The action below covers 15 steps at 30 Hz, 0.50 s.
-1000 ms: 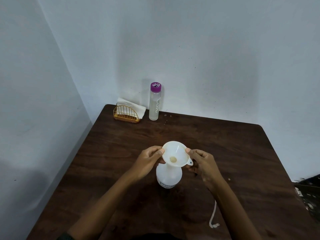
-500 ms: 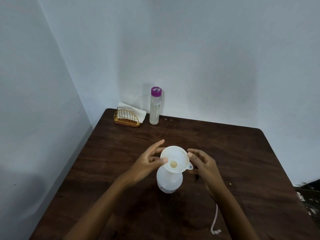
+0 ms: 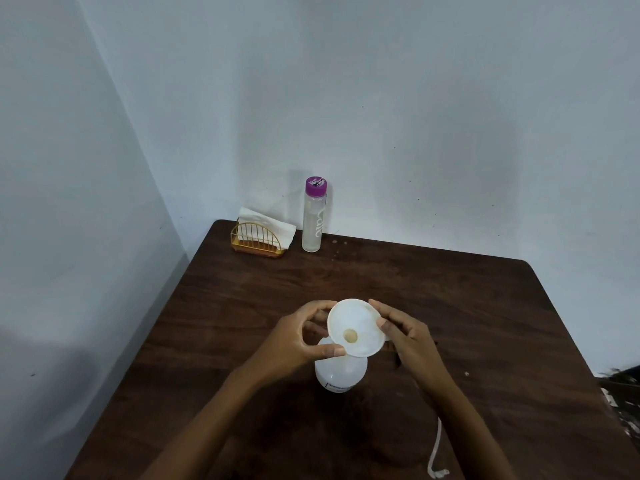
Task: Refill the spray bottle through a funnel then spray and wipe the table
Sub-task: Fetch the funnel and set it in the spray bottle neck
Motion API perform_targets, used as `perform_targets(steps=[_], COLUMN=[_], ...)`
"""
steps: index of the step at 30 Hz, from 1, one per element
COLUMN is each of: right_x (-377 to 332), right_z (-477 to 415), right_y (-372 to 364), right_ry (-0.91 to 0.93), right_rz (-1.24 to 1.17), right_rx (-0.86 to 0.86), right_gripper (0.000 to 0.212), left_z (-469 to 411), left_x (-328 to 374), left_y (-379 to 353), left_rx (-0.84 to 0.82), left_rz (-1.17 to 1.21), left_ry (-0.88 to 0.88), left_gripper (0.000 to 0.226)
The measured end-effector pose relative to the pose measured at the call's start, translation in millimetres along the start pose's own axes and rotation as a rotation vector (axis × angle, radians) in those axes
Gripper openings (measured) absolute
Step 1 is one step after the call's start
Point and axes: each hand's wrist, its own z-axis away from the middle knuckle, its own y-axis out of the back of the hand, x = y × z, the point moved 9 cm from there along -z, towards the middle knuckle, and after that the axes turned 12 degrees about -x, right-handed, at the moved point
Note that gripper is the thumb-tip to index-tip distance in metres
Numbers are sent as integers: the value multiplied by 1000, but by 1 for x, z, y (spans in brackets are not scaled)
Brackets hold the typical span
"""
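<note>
1. The left hand [image 3: 298,337] gripped the left side of a round white plastic funnel [image 3: 356,327]. Its thumb lay on the near rim and its fingers curled toward the far rim.
2. The right hand [image 3: 405,337] held the opposite side, with its curled fingertips pressed against the right rim.
3. The funnel sat over the top of a white translucent plastic spray bottle [image 3: 341,372]. Its bowl faced up and hid the bottle's neck, so I could not tell how deep the stem went.
4. The spray bottle stood upright near the middle of a dark brown wooden bench [image 3: 467,299], between the two wrists.
5. A thin white cord [image 3: 437,448] lay on the bench by the right forearm, near the front edge.
6. At the far left corner, a tall clear bottle with a purple cap [image 3: 314,216] stood upright against the pale wall.
7. Just beside it on the left was a gold wire napkin holder [image 3: 258,241] holding white paper napkins [image 3: 273,226].
</note>
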Motion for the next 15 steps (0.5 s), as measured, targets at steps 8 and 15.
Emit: perform_targets(steps=[8, 15], right_x=[2, 3], right_z=[-2, -2], right_y=[-5, -5], right_ry=[-21, -32], right_rz=[-23, -24], right_rx=[-29, -32], right_gripper=[33, 32], left_z=[-2, -3], left_x=[1, -2], left_y=[-3, -6], left_rx=[-58, -82], left_rz=[-42, 3], left_ry=[6, 12], left_gripper=[61, 66])
